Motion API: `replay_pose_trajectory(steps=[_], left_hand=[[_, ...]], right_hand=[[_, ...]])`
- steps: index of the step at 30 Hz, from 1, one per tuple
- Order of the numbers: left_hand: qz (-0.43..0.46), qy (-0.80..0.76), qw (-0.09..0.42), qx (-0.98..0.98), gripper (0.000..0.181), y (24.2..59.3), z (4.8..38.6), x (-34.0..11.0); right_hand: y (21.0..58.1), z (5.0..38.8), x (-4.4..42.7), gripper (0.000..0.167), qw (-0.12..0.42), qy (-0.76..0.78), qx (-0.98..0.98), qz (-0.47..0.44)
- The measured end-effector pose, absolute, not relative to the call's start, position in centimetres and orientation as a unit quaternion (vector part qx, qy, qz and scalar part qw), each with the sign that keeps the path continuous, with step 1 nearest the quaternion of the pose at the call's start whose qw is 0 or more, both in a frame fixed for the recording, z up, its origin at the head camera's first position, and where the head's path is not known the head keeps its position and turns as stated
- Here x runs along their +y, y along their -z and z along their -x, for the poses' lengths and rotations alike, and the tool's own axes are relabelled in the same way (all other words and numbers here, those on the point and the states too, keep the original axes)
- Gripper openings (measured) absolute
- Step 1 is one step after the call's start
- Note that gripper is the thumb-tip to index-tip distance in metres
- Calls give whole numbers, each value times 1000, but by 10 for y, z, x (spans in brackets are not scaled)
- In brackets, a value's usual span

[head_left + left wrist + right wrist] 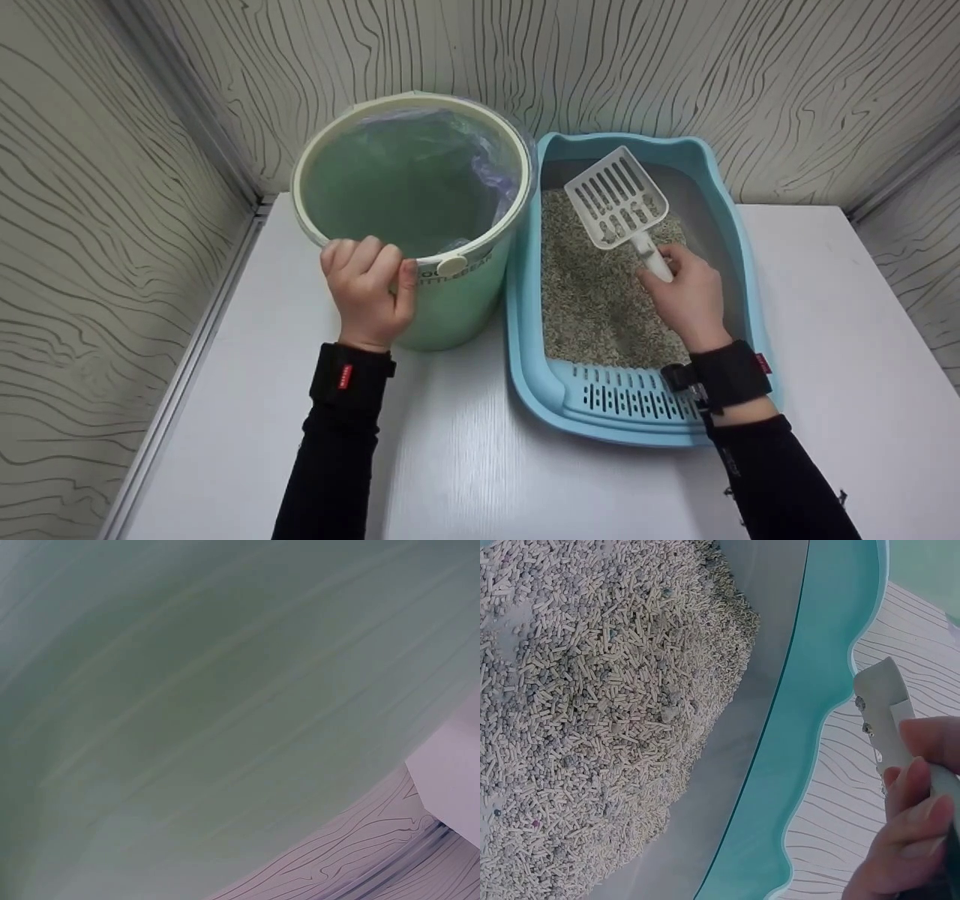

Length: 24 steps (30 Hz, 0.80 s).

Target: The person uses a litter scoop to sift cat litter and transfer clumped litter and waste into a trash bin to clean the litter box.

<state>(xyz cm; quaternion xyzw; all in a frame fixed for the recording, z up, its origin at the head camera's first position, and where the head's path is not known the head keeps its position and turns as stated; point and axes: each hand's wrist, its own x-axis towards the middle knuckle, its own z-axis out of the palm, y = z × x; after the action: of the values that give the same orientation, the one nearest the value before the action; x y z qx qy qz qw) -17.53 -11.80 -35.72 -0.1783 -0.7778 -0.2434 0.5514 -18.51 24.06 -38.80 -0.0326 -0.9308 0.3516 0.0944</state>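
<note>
My left hand (pixel 367 292) grips the near rim of a tall green bin (pixel 450 315), its fingers curled over the edge. A thin purple-tinted plastic bag (pixel 491 176) lines that bin. In the left wrist view, the green bin wall (pixel 187 690) fills most of the picture. My right hand (pixel 690 296) holds a white slotted litter scoop (pixel 616 202) by its handle, raised over a blue litter box (pixel 525 337). Bits of litter show on the scoop head. Pellet cat litter (pixel 600 300) covers much of the box floor. Up close, the right wrist view shows fingers around the scoop (pixel 885 701).
Both containers stand side by side on a white tabletop (pixel 457 472). Behind them rises a wood-grain patterned wall (pixel 637 67), with another panel on each side. At the box's front is a slotted blue step (pixel 630 397).
</note>
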Motion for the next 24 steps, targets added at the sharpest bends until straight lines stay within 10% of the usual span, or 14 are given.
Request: replay_pose_trajectory(steps=[24], left_hand=[[177, 240, 551, -779, 57, 359, 178, -116]], right_hand=[[319, 185, 234, 43, -60, -558, -828, 3]])
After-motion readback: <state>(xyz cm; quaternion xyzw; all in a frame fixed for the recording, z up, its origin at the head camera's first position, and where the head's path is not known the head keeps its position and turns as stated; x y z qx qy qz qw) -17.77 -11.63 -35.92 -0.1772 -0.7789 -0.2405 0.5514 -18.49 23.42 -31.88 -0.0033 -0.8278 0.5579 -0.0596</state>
